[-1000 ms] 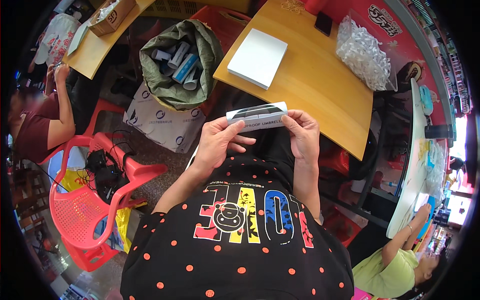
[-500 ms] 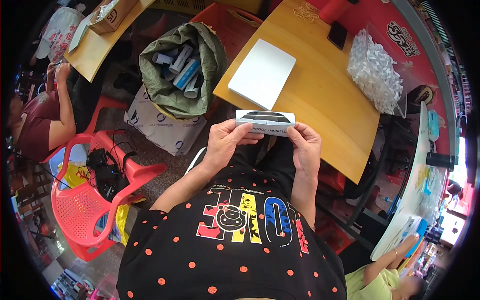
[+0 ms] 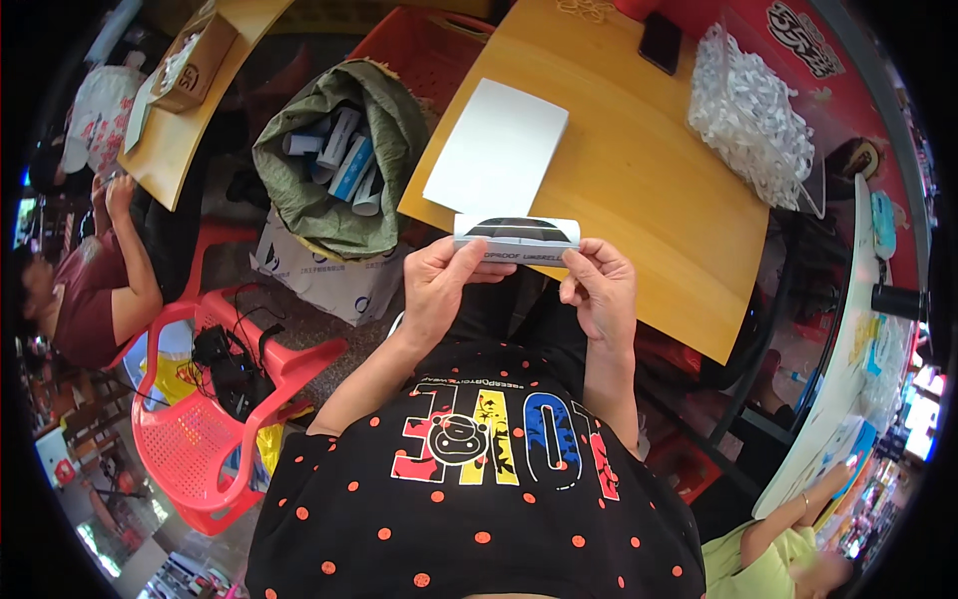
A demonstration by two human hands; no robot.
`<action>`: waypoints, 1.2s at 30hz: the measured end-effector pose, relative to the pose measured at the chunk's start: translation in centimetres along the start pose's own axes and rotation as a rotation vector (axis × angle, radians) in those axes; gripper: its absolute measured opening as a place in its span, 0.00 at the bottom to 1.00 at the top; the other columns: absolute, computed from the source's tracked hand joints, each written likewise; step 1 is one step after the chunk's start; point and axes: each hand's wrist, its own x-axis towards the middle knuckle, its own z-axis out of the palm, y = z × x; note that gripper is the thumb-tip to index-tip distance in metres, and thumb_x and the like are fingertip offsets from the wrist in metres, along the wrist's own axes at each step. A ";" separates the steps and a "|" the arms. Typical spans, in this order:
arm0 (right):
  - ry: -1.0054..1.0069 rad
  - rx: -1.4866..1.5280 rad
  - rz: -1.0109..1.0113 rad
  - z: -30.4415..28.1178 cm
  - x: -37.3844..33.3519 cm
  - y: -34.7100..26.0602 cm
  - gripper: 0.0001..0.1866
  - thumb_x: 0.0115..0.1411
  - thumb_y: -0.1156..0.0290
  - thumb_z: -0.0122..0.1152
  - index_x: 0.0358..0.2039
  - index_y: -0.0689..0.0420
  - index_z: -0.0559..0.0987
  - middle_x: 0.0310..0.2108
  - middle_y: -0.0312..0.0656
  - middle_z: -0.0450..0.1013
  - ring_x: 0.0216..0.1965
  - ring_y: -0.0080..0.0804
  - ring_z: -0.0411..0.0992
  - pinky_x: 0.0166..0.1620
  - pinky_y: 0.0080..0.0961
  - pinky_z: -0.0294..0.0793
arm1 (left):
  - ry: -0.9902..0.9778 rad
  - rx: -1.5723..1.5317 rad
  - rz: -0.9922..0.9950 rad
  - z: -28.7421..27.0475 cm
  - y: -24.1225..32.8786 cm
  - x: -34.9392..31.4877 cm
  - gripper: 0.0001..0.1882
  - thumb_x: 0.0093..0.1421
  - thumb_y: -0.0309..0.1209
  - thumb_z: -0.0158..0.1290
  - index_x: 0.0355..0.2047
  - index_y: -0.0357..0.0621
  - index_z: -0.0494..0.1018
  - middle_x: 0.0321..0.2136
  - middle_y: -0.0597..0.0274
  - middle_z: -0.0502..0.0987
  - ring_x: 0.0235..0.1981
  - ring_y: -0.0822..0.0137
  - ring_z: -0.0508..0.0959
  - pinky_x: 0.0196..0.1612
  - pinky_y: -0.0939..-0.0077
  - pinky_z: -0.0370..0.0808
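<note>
A white rolled paper sleeve (image 3: 517, 231) printed with a black umbrella lies crosswise in front of me, just off the near edge of the yellow wooden table (image 3: 639, 190). My left hand (image 3: 435, 290) grips its left end, thumb on the front and fingers behind. At the right end, my right hand (image 3: 605, 288) pinches the lower edge between thumb and fingers. Just beyond the sleeve is a stack of white sheets (image 3: 499, 140) on the table. Left of the table, an open green woven sack (image 3: 399, 125) contains several similar rolled sleeves (image 3: 351, 170), some white, one blue.
A clear bin of white curled strips (image 3: 750, 125) and a dark phone (image 3: 660, 43) occupy the table's far right. A pink plastic chair (image 3: 190, 449) holding black cables stands at left. People sit at far left (image 3: 95, 299) and lower right (image 3: 768, 549). Behind the sack is a red crate (image 3: 409, 45).
My view has shifted slightly, so the table and sack appear further left. The right fingers have curled in more at the sleeve's lower edge. Both hands still hold the sleeve.
</note>
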 end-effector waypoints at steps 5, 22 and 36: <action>-0.043 -0.038 0.060 0.4 0.1 -0.8 0.10 0.56 0.78 0.59 0.39 0.67 0.76 0.30 0.43 0.77 0.15 0.21 0.71 0.16 0.10 0.62 | 0.004 0.068 0.022 0.7 0.1 0.6 0.15 0.65 0.29 0.45 0.38 0.25 0.73 0.31 0.46 0.79 0.29 0.59 0.82 0.33 0.72 0.81; 0.009 0.019 -0.094 -0.9 0.4 0.1 0.07 0.57 0.78 0.60 0.35 0.67 0.77 0.29 0.44 0.77 0.14 0.19 0.69 0.16 0.10 0.64 | -0.090 0.054 -0.169 1.9 0.4 2.5 0.16 0.65 0.34 0.47 0.40 0.29 0.74 0.33 0.51 0.79 0.31 0.64 0.82 0.33 0.77 0.80; 0.024 0.053 -0.094 -1.1 0.3 0.7 0.06 0.58 0.78 0.59 0.36 0.66 0.77 0.29 0.42 0.77 0.15 0.20 0.69 0.18 0.11 0.65 | -0.122 0.163 -0.045 2.2 0.2 1.9 0.13 0.65 0.29 0.47 0.40 0.27 0.73 0.33 0.48 0.79 0.32 0.62 0.82 0.35 0.75 0.80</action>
